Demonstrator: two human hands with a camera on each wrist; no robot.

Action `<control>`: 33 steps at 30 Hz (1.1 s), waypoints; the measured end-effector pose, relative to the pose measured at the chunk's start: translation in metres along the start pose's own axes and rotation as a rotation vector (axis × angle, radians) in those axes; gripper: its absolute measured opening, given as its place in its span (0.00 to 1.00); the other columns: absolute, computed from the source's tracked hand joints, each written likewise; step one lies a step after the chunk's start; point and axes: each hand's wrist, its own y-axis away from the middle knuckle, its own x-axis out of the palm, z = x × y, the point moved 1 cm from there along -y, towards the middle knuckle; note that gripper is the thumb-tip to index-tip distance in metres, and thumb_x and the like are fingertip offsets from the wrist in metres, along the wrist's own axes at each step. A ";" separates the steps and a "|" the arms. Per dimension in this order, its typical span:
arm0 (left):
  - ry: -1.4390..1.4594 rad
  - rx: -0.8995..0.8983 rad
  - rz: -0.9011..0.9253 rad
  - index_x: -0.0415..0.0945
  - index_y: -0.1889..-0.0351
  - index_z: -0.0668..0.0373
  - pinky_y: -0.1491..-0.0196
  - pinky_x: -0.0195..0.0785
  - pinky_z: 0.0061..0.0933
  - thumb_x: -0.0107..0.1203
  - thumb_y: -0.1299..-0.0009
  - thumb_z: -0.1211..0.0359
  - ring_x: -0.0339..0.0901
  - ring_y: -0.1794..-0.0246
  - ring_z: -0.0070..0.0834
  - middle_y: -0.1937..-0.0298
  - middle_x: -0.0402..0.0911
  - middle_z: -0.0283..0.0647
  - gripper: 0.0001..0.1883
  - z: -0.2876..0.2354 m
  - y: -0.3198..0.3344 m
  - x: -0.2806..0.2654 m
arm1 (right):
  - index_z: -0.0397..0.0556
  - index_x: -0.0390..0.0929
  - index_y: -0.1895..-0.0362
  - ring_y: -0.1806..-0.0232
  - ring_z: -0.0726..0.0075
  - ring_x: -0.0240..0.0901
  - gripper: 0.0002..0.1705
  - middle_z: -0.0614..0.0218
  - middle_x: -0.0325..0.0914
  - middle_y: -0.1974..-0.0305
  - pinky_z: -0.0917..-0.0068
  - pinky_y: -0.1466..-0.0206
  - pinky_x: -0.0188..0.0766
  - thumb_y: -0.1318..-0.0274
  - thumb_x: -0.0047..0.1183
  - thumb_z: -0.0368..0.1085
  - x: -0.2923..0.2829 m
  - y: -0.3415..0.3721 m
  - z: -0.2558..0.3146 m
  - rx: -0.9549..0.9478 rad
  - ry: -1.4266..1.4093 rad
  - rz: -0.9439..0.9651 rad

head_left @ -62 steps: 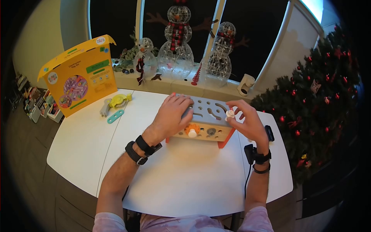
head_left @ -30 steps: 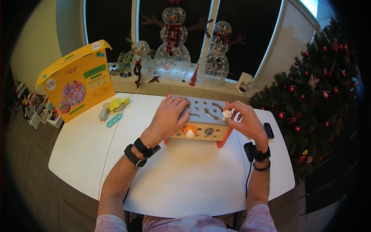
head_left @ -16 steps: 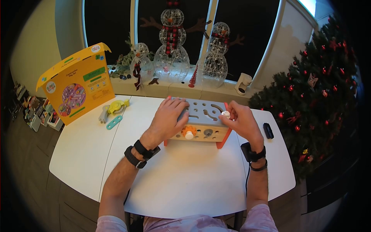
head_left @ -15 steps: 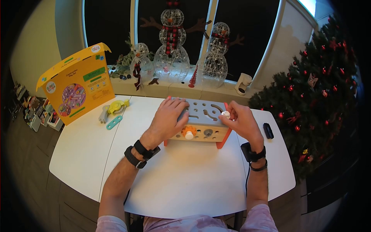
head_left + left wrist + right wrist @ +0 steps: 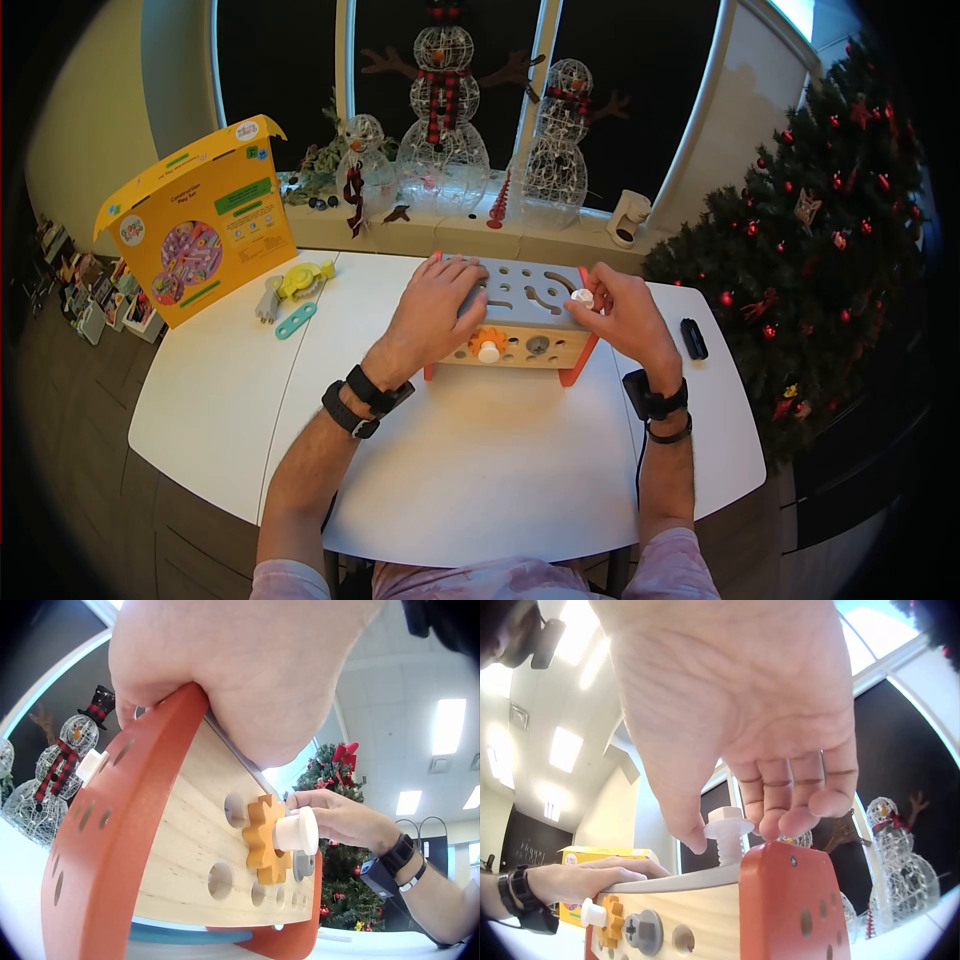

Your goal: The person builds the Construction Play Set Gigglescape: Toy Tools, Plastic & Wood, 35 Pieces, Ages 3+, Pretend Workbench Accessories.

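A toy workbench (image 5: 520,345) with a grey slotted top, wooden front and red-orange ends stands on the white table. My left hand (image 5: 435,303) rests on the top's left end, its fingers lying over the grey surface. At the right end, a white plastic bolt (image 5: 727,832) stands upright at the grey top, much of its thread exposed. The thumb and fingers of my right hand (image 5: 632,312) pinch its head from both sides. On the wooden front sit an orange gear (image 5: 266,840) with a white bolt (image 5: 298,832) through it and a grey cross-slotted bolt head (image 5: 643,932).
A yellow play-set box (image 5: 205,220) stands at the back left. Near it lie a yellow-green toy piece (image 5: 303,280), a grey piece (image 5: 268,300) and a teal strip with holes (image 5: 296,321). A black object (image 5: 693,339) lies at the table's right side.
My right hand has shifted slightly left with the white bolt, and its fingers have changed their hold around the head. The left hand has stayed on the workbench top. The head view has shifted a little.
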 end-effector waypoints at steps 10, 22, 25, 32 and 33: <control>0.022 0.008 -0.049 0.80 0.39 0.62 0.17 0.55 0.57 0.55 0.20 0.62 0.75 0.27 0.50 0.35 0.83 0.51 0.18 0.003 0.001 0.006 | 0.45 0.71 0.26 0.25 0.47 0.67 0.56 0.48 0.71 0.28 0.55 0.25 0.68 0.53 0.85 0.54 -0.004 0.004 -0.010 -0.079 0.101 0.055; 0.091 0.012 0.013 0.79 0.34 0.61 0.18 0.57 0.53 0.57 0.18 0.58 0.73 0.25 0.52 0.34 0.83 0.54 0.21 0.010 0.000 0.000 | 0.37 0.52 0.13 0.09 0.43 0.43 0.81 0.41 0.37 0.09 0.56 0.11 0.51 0.62 0.88 0.62 0.027 -0.003 -0.061 0.019 -0.148 0.289; 0.262 -0.063 0.058 0.77 0.31 0.62 0.22 0.63 0.47 0.60 0.18 0.55 0.75 0.25 0.50 0.32 0.82 0.55 0.25 0.010 -0.005 -0.022 | 0.38 0.52 0.12 0.09 0.42 0.43 0.80 0.41 0.38 0.09 0.56 0.11 0.51 0.61 0.87 0.60 0.027 -0.003 -0.060 0.032 -0.142 0.295; 0.041 -0.416 -0.010 0.71 0.24 0.66 0.30 0.73 0.45 0.68 0.23 0.50 0.77 0.25 0.50 0.28 0.81 0.58 0.38 0.106 0.024 -0.089 | 0.37 0.52 0.13 0.09 0.42 0.44 0.80 0.41 0.38 0.10 0.56 0.11 0.50 0.61 0.87 0.60 0.024 0.000 -0.055 0.061 -0.154 0.287; -0.041 -0.480 -0.009 0.71 0.25 0.67 0.31 0.73 0.46 0.70 0.24 0.49 0.77 0.25 0.50 0.29 0.81 0.58 0.40 0.137 0.040 -0.094 | 0.37 0.52 0.13 0.09 0.42 0.43 0.80 0.40 0.38 0.10 0.57 0.11 0.50 0.61 0.87 0.60 0.024 0.001 -0.054 0.052 -0.158 0.293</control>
